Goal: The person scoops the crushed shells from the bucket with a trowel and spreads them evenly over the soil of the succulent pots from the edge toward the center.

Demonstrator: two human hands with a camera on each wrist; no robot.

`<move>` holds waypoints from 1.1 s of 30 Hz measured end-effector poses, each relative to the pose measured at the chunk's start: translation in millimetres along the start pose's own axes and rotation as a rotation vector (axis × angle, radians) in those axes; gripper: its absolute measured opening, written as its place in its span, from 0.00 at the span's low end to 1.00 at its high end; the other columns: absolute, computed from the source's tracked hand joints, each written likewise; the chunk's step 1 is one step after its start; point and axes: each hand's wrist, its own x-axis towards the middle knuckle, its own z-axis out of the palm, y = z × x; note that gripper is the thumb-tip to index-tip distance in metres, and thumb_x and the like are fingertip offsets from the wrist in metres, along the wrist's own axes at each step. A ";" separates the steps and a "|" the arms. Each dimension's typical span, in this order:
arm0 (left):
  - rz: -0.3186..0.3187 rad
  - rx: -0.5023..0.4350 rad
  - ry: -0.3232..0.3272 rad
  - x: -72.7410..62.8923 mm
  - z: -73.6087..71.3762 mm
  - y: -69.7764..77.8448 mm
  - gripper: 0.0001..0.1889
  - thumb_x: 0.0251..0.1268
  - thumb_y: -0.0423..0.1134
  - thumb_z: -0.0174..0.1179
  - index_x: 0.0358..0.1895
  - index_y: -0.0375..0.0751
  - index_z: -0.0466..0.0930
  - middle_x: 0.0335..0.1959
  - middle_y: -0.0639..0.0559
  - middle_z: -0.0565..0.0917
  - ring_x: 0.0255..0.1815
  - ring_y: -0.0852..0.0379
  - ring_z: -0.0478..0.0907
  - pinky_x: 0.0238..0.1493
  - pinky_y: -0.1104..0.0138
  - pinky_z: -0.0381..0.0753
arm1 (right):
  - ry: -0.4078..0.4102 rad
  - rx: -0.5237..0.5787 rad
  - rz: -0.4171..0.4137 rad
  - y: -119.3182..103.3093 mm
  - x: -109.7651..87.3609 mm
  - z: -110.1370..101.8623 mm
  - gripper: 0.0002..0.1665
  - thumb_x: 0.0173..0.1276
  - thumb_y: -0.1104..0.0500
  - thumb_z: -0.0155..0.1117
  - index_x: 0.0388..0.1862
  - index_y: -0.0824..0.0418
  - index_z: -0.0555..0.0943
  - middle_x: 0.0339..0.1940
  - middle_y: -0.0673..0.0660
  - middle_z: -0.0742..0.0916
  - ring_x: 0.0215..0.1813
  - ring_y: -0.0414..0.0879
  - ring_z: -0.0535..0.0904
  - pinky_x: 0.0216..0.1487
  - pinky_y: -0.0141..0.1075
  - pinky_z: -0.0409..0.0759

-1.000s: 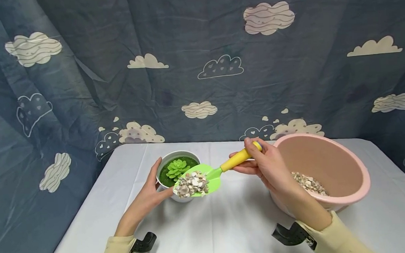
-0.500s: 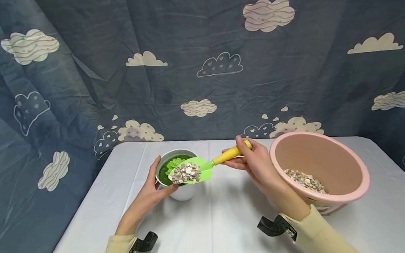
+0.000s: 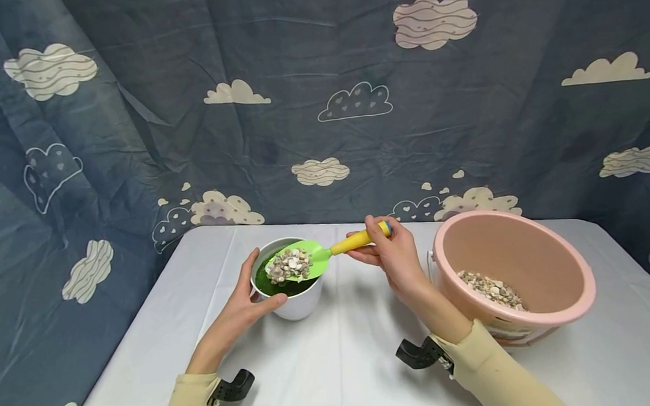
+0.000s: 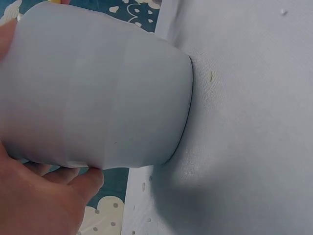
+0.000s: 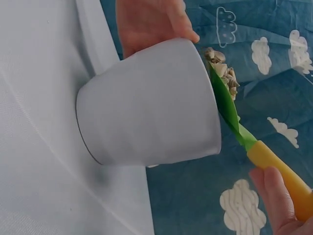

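My left hand (image 3: 239, 312) grips a white flower pot (image 3: 300, 307) around its side, the thumb near the front rim and the fingers at the far left. Dark green moss (image 3: 261, 278) shows inside the pot; the bright succulent there is hidden. In my right hand (image 3: 398, 257) is a small garden trowel (image 3: 354, 242) with a yellow handle and a green blade. A heap of small pebbles or shell bits (image 3: 288, 265) lies on the blade, over the pot's mouth. From the right wrist view, the blade (image 5: 226, 105) is close above the pot rim, slightly tilted.
At the right stands a pink bucket (image 3: 586, 296) with more pebbles (image 3: 492, 289) in its bottom. A white cloth (image 3: 334, 374) covers the table. Behind it hangs a dark blue curtain (image 3: 272, 46) with cloud prints.
My right hand has moved left and slightly away from me, bringing the loaded trowel from the pot's front right edge to over its mouth. My left hand keeps its grip on the pot.
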 end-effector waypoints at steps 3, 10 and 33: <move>-0.008 -0.008 -0.003 -0.5 -0.2 -0.5 0.55 0.59 0.44 0.70 0.80 0.57 0.36 0.79 0.49 0.39 0.78 0.43 0.40 0.73 0.47 0.47 | 0.008 -0.004 -0.010 2.5 0.8 1.1 0.22 0.75 0.51 0.58 0.50 0.69 0.68 0.46 0.71 0.85 0.40 0.57 0.87 0.42 0.45 0.84; -0.018 -0.018 -0.014 -1.9 -2.0 -1.4 0.54 0.61 0.44 0.69 0.79 0.61 0.36 0.79 0.50 0.38 0.78 0.42 0.41 0.73 0.47 0.48 | 0.003 -0.014 -0.071 6.0 -0.3 5.3 0.18 0.75 0.53 0.58 0.46 0.66 0.68 0.47 0.72 0.85 0.41 0.57 0.87 0.42 0.47 0.84; -0.040 -0.070 -0.015 1.6 -0.5 1.3 0.55 0.58 0.43 0.71 0.79 0.63 0.38 0.79 0.51 0.37 0.77 0.41 0.43 0.72 0.49 0.51 | -0.039 -0.044 -0.167 9.3 -4.6 8.0 0.15 0.76 0.56 0.58 0.47 0.65 0.68 0.49 0.70 0.85 0.43 0.57 0.86 0.43 0.46 0.84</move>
